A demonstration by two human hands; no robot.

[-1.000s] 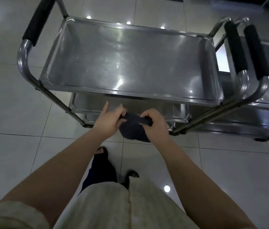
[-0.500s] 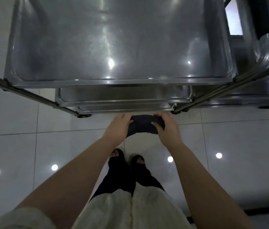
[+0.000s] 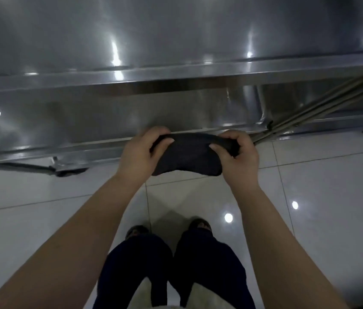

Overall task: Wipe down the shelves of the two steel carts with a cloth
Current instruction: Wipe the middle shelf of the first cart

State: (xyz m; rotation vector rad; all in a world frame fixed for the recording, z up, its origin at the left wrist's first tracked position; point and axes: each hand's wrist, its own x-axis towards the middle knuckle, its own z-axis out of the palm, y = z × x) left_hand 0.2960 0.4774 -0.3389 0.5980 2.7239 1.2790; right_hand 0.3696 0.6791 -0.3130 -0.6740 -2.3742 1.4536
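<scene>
Two bare hands are what I work with: my left hand and right hand each pinch one end of the dark, soft folded cloth, stretched left to right between them above the glossy white tiled floor. Just beyond the knuckles lies the lower steel shelf, its long rim parallel to the cloth; higher and farther, the smooth, reflective top steel shelf. Both hands look equally near, so I judge a short forward reach comes next.
</scene>
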